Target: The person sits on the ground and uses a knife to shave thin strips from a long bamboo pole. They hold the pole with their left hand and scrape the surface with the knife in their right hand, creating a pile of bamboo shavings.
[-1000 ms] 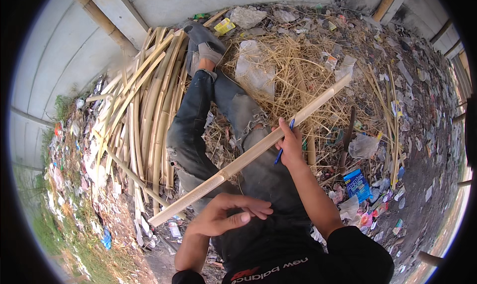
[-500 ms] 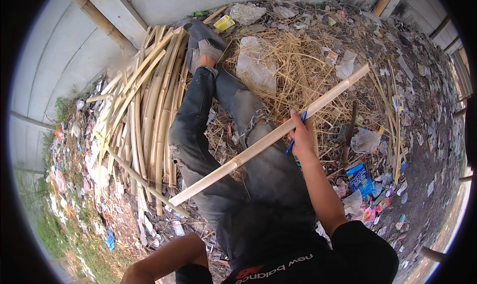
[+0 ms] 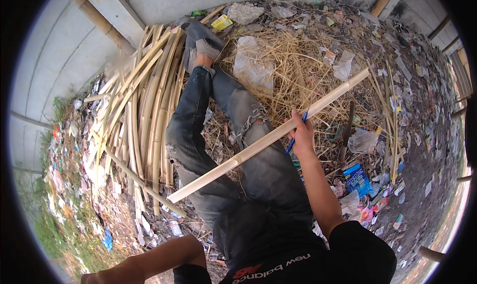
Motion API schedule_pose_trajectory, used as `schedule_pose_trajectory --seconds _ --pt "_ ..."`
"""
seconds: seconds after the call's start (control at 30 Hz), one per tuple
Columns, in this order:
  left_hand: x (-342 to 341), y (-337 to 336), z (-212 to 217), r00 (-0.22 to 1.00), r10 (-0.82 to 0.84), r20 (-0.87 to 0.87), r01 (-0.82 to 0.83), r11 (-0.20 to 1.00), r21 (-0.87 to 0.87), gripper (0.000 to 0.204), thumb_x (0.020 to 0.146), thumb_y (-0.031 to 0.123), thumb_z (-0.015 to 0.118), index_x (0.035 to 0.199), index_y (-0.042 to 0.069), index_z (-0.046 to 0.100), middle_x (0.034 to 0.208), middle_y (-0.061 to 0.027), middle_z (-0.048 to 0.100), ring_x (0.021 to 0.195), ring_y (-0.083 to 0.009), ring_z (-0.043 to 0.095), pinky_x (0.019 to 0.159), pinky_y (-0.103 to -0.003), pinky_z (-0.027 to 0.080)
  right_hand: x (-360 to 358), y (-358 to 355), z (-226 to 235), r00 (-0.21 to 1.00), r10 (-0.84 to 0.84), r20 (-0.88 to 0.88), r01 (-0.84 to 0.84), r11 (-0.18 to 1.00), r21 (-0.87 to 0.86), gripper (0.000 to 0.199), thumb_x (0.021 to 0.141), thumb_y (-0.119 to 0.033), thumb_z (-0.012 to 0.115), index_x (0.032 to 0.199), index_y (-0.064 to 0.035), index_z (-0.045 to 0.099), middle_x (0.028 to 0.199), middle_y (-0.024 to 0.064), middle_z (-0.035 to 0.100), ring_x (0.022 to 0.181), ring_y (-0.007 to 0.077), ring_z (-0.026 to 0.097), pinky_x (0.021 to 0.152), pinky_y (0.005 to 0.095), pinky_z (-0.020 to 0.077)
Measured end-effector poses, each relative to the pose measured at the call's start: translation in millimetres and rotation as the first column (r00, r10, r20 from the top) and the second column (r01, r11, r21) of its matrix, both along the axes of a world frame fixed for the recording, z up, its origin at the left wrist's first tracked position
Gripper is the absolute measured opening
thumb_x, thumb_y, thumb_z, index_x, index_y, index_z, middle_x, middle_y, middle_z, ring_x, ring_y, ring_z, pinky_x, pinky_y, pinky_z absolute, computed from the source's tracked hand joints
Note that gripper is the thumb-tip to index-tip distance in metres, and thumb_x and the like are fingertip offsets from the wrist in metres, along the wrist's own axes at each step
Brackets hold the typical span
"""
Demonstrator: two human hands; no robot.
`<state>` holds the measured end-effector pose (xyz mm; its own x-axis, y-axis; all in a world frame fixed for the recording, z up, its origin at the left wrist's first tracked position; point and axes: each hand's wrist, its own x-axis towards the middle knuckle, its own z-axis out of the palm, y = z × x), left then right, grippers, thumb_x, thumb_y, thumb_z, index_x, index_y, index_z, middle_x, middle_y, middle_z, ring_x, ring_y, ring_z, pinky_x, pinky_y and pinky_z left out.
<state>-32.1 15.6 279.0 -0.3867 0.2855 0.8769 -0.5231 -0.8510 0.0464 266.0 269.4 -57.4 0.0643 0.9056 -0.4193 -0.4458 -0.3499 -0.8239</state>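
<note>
Right hand (image 3: 302, 137): holding bamboo strip (image 3: 258, 145) and blue pen (image 3: 290, 145)
Left hand (image 3: 91, 278): near left edge, mostly cut off; cannot tell its grip

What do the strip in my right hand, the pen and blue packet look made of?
Strip: likely bamboo, pale, smooth-looking, with a node mark. Pen: probably plastic, evenly blue; finish unclear. Packet: perhaps plastic film, somewhat shiny, edge crinkled.

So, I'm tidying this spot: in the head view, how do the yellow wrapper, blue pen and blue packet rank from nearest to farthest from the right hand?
1. Blue pen: in the right hand, along with the bamboo strip.
2. Blue packet: on the ground, lower right.
3. Yellow wrapper: up near the top.
</note>
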Motion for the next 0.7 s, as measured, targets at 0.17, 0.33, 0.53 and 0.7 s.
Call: schedule_pose_trajectory --seconds 0.17,0.33,0.53,0.7 --pt "-22.0 29.0 -88.3 0.955 0.2 -0.219 -0.286 0.82 -0.496 0.028 0.095 0.033 0.076 0.099 0.006 0.07 0.092 -0.0066 0.059 0.081 -0.0172 0.054 0.059 -0.023 0.051 -3.4 9.8 -1.8 0.998 0.043 -0.038 -0.042 0.998 0.036 0.032 0.098 -0.033 0.077 0.108 -0.0076 0.059 0.094 0.0134 0.073 0.049 0.0059 0.044 0.048 0.0266 0.0373" --pt "-3.1 57.2 -233.3 0.105 -0.357 -0.928 -0.946 0.251 -0.203 0.069 0.087 0.051 0.081 0.129 -0.002 0.067 0.117 -0.0221 0.072 0.11 -0.031 0.07 0.086 -0.042 0.052 7.7 40.3 -9.9 0.993 0.013 -0.121 -0.012 1.0 0.007 0.031 0.097 -0.033 0.075 0.101 -0.007 0.059 0.086 0.0133 0.072 0.046 0.0076 0.044 0.046 0.0271 0.0361" --pt "15.5 79.9 -268.1 -0.035 -0.622 -0.783 -0.941 0.284 -0.184 0.029 0.101 0.028 0.07 0.102 0.0 0.063 0.081 -0.0164 0.075 0.078 -0.0352 0.074 0.078 -0.048 0.054 9.7 55.7 5.3 0.973 0.152 -0.176 -0.15 0.988 0.027 0.033 0.1 -0.037 0.071 0.102 -0.005 0.063 0.079 0.0053 0.064 0.047 0.0084 0.045 0.048 0.0275 0.0384" --pt "43.7 92.9 -287.1 0.341 -0.743 -0.576 -0.783 0.114 -0.611 0.018 0.105 0.016 0.061 0.107 -0.002 0.06 0.08 -0.0208 0.071 0.075 -0.0393 0.073 0.067 -0.045 0.054 20.4 42.3 6.1 0.889 0.346 0.3 -0.342 0.937 -0.067 0.037 0.105 -0.04 0.062 0.098 -0.0039 0.06 0.085 0.0044 0.06 0.061 0.0117 0.053 0.06 0.0294 0.0449"
